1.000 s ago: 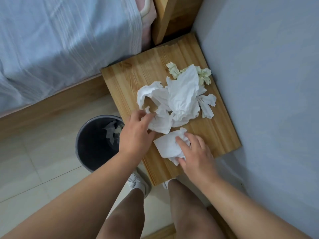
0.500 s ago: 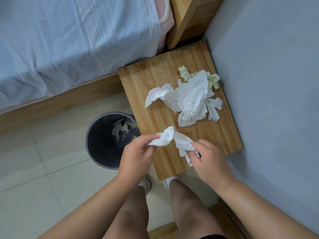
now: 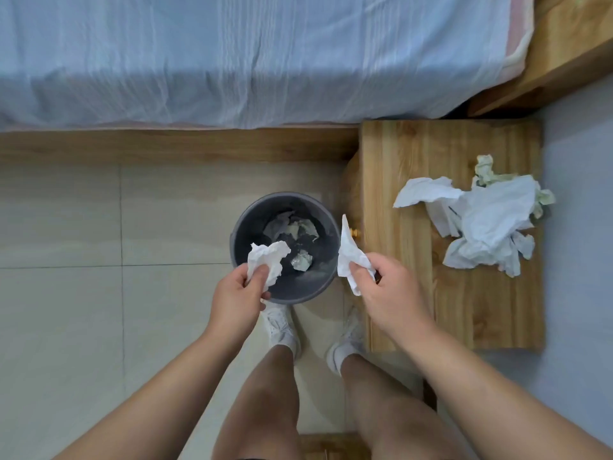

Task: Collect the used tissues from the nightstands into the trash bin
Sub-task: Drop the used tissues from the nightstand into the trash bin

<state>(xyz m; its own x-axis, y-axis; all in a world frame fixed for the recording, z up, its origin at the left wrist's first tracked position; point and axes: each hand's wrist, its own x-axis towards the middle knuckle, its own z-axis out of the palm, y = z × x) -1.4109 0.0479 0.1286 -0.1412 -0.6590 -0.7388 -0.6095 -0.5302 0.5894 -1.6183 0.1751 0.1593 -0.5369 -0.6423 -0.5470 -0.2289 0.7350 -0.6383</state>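
Observation:
A round dark grey trash bin stands on the floor with several crumpled tissues at its bottom. My left hand grips a crumpled white tissue above the bin's near rim. My right hand pinches another white tissue just right of the bin, beside the nightstand's front. A pile of white and pale green used tissues lies on the wooden nightstand at the right.
A bed with a light blue sheet and wooden frame runs across the back. A grey wall borders the nightstand on the right. My legs and white shoes stand on the tiled floor just before the bin.
Both hands lifted a tissue each off the nightstand and carried them left toward the bin. My view has swung left, so the bin is now in the middle.

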